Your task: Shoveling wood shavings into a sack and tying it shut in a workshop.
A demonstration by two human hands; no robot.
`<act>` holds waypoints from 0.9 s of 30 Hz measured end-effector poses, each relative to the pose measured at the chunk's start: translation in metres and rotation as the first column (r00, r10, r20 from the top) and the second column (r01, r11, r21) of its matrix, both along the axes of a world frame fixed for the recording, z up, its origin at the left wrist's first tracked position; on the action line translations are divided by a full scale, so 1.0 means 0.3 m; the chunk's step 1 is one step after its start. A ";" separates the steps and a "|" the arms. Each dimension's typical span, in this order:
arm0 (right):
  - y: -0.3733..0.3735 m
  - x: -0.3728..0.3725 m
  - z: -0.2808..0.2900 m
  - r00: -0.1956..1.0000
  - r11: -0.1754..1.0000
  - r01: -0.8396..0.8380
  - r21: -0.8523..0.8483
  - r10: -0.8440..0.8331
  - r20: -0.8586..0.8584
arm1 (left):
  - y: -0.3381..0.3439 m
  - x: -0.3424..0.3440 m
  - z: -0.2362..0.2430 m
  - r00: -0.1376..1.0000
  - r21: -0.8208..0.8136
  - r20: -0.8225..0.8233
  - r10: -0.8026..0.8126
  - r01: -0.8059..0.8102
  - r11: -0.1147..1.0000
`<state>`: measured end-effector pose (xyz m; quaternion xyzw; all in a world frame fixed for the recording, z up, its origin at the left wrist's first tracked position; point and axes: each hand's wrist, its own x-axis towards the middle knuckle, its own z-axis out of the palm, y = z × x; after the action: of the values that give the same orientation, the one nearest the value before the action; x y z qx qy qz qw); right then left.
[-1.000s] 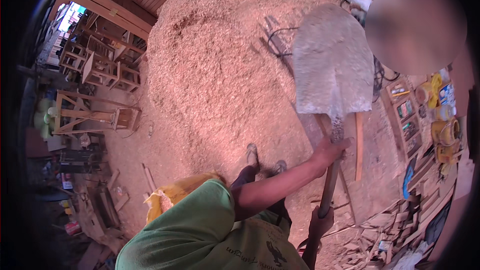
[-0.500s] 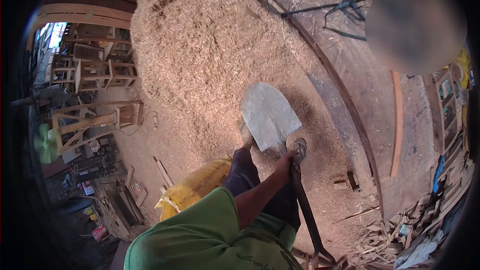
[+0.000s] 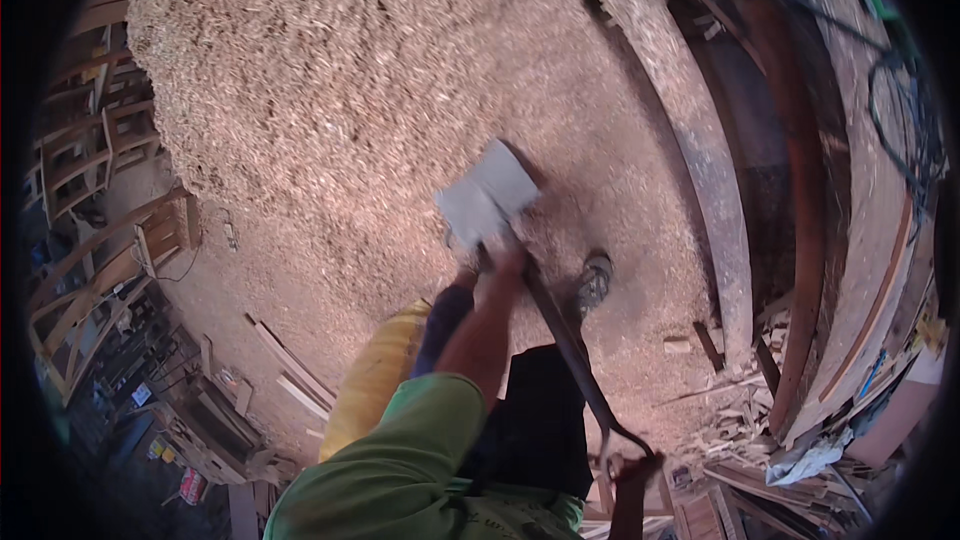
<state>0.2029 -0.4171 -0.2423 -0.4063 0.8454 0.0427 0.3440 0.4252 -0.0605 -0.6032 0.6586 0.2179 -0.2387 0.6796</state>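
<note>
A shovel [image 3: 488, 194] with a pale metal blade and a long dark shaft slants across the middle, its blade pointing away from me over the wood shavings. My left hand [image 3: 505, 258] is wrapped round the shaft just behind the blade. At the near end, my right hand [image 3: 638, 467] grips the handle, its fingers partly lost in shadow. Heaped beyond the blade lies a large pile of wood shavings [image 3: 330, 70]. A yellow sack [image 3: 372, 380] stands beside my left leg, partly covered by my green sleeve.
My shoe [image 3: 596, 282] rests on the shavings-strewn floor. Curved-looking long timber [image 3: 700, 130] runs along the right side. Scrap wood [image 3: 740, 470] is heaped at the lower right. Wooden frames [image 3: 110, 145] and loose boards [image 3: 290, 365] lie to the left.
The shovel blade has tilted and moved slightly left, and my left hand has moved left with the shaft. My right hand on the handle has come into view. The view has shifted.
</note>
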 end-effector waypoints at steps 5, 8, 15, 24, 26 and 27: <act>0.605 0.594 -0.277 0.883 0.888 -0.265 0.375 0.068 0.464 | 0.810 0.752 0.039 0.716 -0.118 -0.587 0.377 -0.537 0.835; 0.804 0.781 -0.250 0.858 0.887 -0.243 0.393 0.008 0.513 | 0.974 0.930 0.280 0.722 -0.017 -0.461 0.516 -0.588 0.809; 0.708 0.840 0.051 0.820 0.873 -0.240 0.425 -0.052 0.570 | 0.866 1.034 0.790 0.671 -0.027 -0.308 0.674 -0.715 0.699; 0.002 0.769 0.693 0.606 0.810 -0.569 0.140 0.298 0.737 | 0.274 0.825 1.399 0.686 -0.439 -0.379 0.622 -0.724 0.531; -0.156 0.774 0.847 -0.086 0.172 -0.909 -0.379 0.813 0.576 | 0.139 0.751 1.529 0.604 -0.458 -0.498 0.623 -0.793 0.403; -0.258 0.773 0.970 -0.216 -0.006 -0.926 -0.378 0.829 0.516 | 0.084 0.715 1.584 0.571 -0.460 -0.457 0.682 -0.808 0.367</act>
<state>0.4349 -0.4945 0.0486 -0.8382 0.1214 0.1960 0.4943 0.6397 -0.0354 -0.1281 0.1934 0.4627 -0.0227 0.8648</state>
